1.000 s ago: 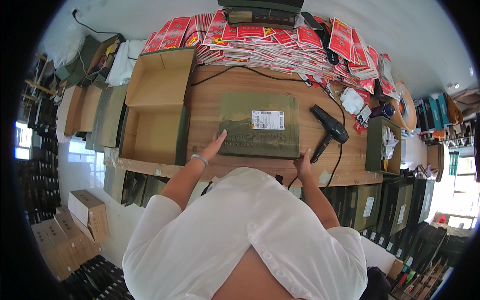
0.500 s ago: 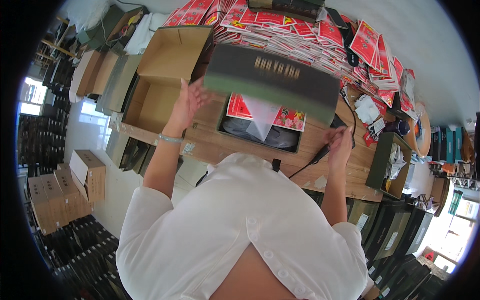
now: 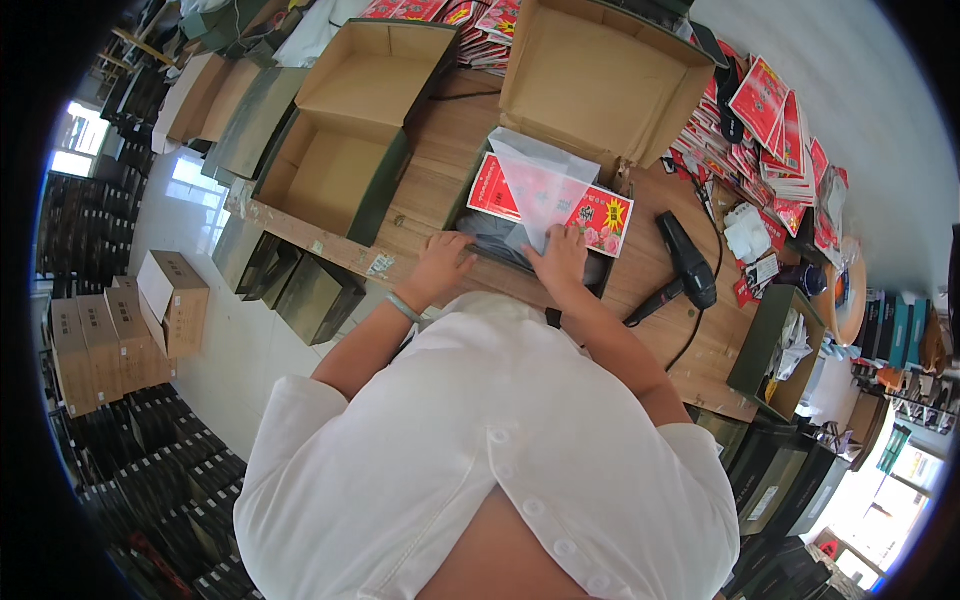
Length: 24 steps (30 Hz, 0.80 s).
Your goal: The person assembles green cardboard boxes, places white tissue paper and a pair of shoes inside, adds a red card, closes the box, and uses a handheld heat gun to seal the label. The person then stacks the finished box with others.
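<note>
In front of me a dark green shoebox (image 3: 598, 285) stands with its hinged lid (image 3: 602, 75) raised, its brown inside facing me. A dark grey, soft-looking item (image 3: 492, 232) lies in it, mostly covered. Over it rest red printed packets (image 3: 612, 222) and a translucent white sheet of tissue paper (image 3: 545, 180), folded to a point. My right hand (image 3: 562, 265) reaches over the near wall, thumb and fingers closed about the sheet's pointed end. At the near left corner my left hand (image 3: 440, 265) rests with fingers apart, holding nothing.
A black hair dryer (image 3: 688, 265) lies right of the shoebox, its cord trailing. Another open shoebox (image 3: 325, 170) stands at the left. Red packets (image 3: 785, 150) pile up at the back right. A green box (image 3: 780, 340) of crumpled wrapping stands at the right edge.
The lid has swung back, baring the box's contents. Both hands have come down and inward to the near side, the right one onto the tissue paper. The hair dryer now shows fully.
</note>
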{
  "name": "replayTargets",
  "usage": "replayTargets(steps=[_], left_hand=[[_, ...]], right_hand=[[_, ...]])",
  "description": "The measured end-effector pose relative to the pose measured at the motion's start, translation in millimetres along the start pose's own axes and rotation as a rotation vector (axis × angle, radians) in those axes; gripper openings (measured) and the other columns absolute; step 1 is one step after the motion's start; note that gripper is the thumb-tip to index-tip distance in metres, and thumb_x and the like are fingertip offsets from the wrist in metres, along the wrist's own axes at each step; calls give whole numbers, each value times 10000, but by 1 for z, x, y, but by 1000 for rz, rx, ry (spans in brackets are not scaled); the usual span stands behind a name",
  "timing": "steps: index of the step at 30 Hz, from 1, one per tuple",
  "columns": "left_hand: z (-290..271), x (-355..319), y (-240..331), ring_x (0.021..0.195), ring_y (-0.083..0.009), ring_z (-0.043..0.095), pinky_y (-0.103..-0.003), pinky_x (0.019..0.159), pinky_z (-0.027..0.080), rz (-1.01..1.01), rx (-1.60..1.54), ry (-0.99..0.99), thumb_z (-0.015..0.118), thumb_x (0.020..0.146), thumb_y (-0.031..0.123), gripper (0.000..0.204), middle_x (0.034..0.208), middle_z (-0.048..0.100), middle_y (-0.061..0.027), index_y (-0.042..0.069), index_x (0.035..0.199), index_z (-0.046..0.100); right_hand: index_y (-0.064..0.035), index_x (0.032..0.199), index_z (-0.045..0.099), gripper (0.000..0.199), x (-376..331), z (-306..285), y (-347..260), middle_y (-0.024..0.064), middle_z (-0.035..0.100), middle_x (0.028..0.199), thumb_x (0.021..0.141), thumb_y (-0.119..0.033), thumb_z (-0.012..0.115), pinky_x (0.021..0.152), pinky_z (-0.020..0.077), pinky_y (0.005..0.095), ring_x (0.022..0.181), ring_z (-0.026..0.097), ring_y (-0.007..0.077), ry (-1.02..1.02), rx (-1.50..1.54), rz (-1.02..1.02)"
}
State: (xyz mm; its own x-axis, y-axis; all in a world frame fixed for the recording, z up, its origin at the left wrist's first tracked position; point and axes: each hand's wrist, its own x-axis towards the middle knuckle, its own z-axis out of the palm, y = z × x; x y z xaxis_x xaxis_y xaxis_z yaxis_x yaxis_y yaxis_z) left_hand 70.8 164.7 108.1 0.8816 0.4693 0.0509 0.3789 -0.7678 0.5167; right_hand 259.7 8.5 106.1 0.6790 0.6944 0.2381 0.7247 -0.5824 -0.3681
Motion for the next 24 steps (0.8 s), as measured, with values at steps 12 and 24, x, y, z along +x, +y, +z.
replayTargets(steps=[12, 24], left_hand=[[17, 12, -5, 973, -272, 562, -424, 865, 424, 1, 0, 86, 675, 814, 223, 124, 941, 588, -26, 141, 871, 601], [14, -17, -17, 860, -287, 617, -407, 753, 493, 96, 75, -22, 642, 820, 231, 117, 858, 624, -68, 117, 841, 629]], right_hand=[[-133, 1073, 584, 188, 188, -140, 44, 183, 674, 889, 904, -132, 504, 722, 504, 508, 849, 646, 399, 176, 3, -28], [-127, 1141, 578, 252, 328, -272, -18, 101, 686, 971, 894, -138, 529, 769, 505, 428, 915, 657, 331, 818, 150, -361]])
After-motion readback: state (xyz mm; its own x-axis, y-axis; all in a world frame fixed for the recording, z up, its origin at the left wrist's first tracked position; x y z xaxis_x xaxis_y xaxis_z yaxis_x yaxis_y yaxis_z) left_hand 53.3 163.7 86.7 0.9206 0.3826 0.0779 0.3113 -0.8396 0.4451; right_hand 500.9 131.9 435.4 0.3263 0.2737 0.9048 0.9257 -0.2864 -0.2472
